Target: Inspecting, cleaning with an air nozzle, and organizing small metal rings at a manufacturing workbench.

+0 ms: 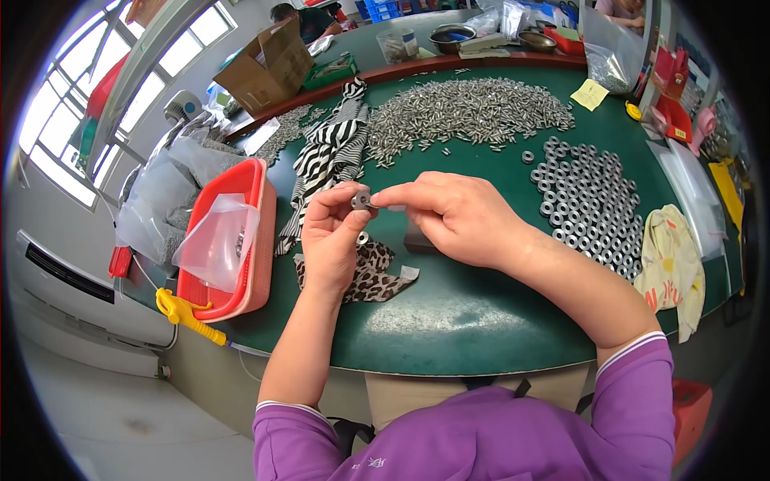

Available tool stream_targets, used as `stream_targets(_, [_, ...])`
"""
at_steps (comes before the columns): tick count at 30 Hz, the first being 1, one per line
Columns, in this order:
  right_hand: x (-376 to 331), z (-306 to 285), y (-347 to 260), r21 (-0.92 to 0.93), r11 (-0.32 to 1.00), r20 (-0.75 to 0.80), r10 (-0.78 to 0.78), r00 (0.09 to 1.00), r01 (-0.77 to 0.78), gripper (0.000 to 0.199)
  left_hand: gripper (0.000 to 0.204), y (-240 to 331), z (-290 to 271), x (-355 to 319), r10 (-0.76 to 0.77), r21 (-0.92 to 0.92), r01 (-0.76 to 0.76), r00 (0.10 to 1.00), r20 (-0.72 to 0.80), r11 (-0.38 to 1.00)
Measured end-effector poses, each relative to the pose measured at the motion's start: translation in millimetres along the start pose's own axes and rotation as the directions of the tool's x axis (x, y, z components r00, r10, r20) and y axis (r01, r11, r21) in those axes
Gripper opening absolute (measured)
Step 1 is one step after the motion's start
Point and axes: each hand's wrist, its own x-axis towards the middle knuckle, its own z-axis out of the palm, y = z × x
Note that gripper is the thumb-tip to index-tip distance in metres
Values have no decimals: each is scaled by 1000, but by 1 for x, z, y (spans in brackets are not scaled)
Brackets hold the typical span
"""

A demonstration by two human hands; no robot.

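Observation:
My left hand [330,232] pinches a thick metal ring [362,200] upright between thumb and fingers, its hole showing. From the right, my right hand [457,215] reaches its index fingertip to the ring's edge. Its other fingers are curled, and whatever they may hold is hidden. Below the hands a leopard-print cloth [370,276] lies on the green table [473,321], another small ring [362,238] near its upper edge. A dark block [419,240] sits partly under my right hand. Many similar rings [589,200] are spread at the right; a heap of small metal pins [465,112] lies beyond my hands.
At the left stand a red plastic basket [261,220] with a clear bag and a yellow air gun [188,314]. A striped cloth [325,152] lies beside the pins. Cream fabric [672,260] hangs over the right edge. A cardboard box [265,68] stands at the back left; people sit beyond.

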Motion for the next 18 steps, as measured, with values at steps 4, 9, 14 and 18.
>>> stream_targets(4, [1,2,5,-100,990,-59,-105,993,99,32,25,3,-2,0,-63,-15,63,998,22,998])
stream_targets(9, [1,0,10,-159,971,-103,-195,975,178,27,25,3,-3,0,-110,-52,113,992,54,992])
stream_targets(14, [2,0,15,-263,934,-100,-277,956,244,31,23,4,-2,2,-174,-57,178,982,71,982])
stream_targets(18, [4,-1,17,-307,908,-94,-328,940,286,34,23,5,-4,3,-197,-62,204,976,96,977])
